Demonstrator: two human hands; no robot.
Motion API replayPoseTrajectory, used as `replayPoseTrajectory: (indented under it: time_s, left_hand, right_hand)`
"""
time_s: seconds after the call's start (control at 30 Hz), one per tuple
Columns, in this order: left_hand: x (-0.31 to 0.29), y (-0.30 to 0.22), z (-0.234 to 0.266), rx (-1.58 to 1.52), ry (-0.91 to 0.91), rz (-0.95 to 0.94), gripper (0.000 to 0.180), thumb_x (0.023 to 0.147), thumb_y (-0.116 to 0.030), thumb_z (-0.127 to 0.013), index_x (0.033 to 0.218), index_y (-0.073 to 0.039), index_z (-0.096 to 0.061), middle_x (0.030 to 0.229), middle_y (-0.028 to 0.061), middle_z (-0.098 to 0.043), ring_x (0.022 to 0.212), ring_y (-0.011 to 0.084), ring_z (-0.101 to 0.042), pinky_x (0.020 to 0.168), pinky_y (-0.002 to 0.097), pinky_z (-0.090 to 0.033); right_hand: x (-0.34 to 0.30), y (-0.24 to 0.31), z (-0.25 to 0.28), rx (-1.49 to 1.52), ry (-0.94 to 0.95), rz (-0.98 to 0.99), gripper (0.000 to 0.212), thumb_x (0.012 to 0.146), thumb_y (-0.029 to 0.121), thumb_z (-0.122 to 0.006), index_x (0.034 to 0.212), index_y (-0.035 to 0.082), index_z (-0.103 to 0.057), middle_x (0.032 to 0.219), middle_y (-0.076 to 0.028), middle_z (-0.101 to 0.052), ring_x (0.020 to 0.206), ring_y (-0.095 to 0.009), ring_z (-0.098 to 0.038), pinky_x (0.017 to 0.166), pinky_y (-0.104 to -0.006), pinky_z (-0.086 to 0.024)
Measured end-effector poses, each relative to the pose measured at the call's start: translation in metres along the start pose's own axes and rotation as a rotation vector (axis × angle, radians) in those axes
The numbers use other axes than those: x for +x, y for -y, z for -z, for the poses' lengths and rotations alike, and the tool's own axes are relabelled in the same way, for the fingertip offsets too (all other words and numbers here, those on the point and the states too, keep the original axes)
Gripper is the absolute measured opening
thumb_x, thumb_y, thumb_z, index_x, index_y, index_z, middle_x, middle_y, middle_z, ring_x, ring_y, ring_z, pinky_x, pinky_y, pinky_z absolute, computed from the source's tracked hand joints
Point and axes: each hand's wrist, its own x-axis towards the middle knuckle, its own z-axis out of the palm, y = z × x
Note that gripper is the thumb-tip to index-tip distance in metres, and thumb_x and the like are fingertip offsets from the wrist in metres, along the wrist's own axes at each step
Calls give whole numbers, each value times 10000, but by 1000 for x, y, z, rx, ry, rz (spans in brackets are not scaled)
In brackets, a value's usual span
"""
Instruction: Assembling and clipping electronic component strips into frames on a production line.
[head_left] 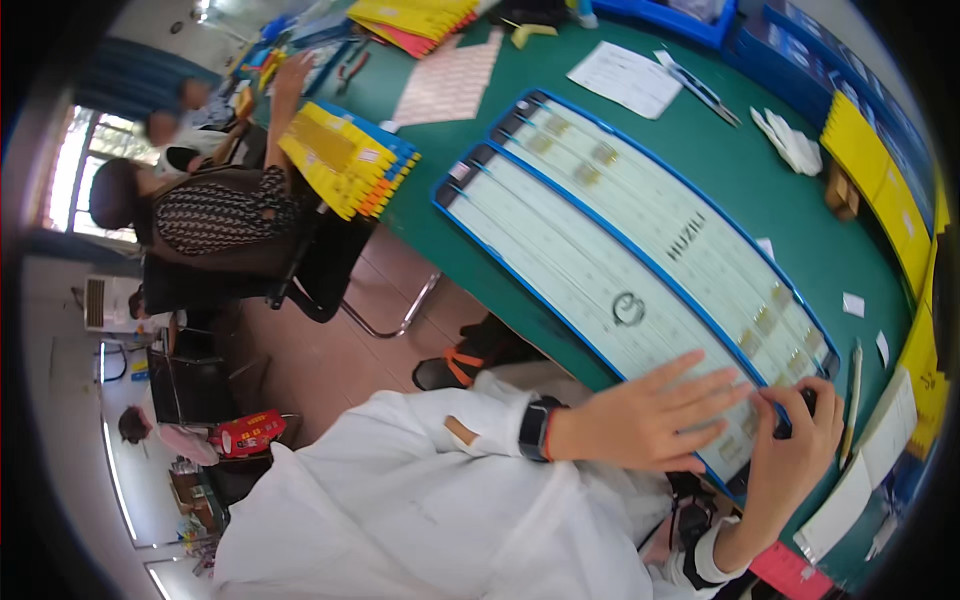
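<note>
A long flat case (570, 235) lies opened out on the table, its two pale green halves side by side within blue rims. Black pieces cap its ends, and small gold-coloured patches show on the far half. My left hand (655, 415), a dark watch at its wrist, rests open over the near half with its fingers spread. At the case's right end my right hand (800, 440) is closed, thumb and fingers pinched around a small black part (784, 424) near the middle rim. The fingers partly cover that part, so its exact kind is hidden.
On the green table (440, 150) lie a printed sheet (628, 78), a utility knife (705, 92), white gloves (788, 140) and a pen-like stick (853, 400). Yellow packs (345, 155) are stacked at the left, beside a seated person (215, 215). Blue boxes (800, 60) line the back.
</note>
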Motion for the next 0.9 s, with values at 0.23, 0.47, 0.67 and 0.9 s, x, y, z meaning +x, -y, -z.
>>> replayPoseTrajectory:
  time_s: [0.23,0.47,0.67,0.9]
  left_hand:
    - [-20,30,30,113,93,-42,406,833,-443,-573,1038,-95,-617,1369,117,-469,1277,276,-440,1077,509,-293]
    - [-21,35,44,252,137,-47,375,847,-460,-564,1055,-157,-642,1322,98,-522,1237,261,-475,1059,494,-319]
    - [-20,36,39,266,114,-67,350,848,-459,-566,1034,-176,-657,1296,72,-547,1215,251,-492,1053,468,-341]
    - [-20,34,37,265,94,-60,349,849,-456,-566,1028,-169,-654,1301,72,-543,1221,243,-486,1052,468,-346]
  right_hand:
    - [4,35,-45,-82,-48,31,125,684,56,-692,777,78,-612,935,-58,-535,872,-266,-534,718,-368,-405]
    - [5,33,-44,69,-174,37,160,631,54,-728,745,97,-624,862,-48,-534,811,-240,-544,690,-356,-413]
    - [5,31,-51,79,-133,30,138,644,54,-726,728,81,-619,860,-20,-537,808,-215,-540,663,-335,-399]
    - [2,31,-52,19,-121,32,128,668,46,-717,741,78,-616,875,-18,-541,817,-212,-540,666,-337,-401]
